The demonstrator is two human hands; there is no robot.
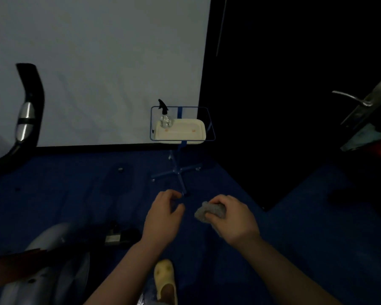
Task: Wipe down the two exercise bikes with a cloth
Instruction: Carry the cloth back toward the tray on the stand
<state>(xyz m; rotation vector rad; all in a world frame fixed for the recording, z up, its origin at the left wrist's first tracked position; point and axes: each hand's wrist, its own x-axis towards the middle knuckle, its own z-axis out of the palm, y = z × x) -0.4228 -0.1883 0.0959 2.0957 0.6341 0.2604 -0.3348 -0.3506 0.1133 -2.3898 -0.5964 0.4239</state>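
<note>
My right hand (231,219) grips a bunched grey cloth (209,211) in front of me, over the blue floor. My left hand (164,213) hovers just left of it with loosely curled fingers and holds nothing. An exercise bike stands at the left: its black handlebar with a silver grip (25,119) rises at the upper left, and its silver body (46,260) fills the lower left corner. No second bike can be made out.
A blue wheeled stand (180,170) ahead carries a white tray (180,130) with a clear spray bottle (165,119). Behind it is a white wall. A dark doorway and a door with a metal handle (352,99) are at the right. My yellow shoe (165,278) is below.
</note>
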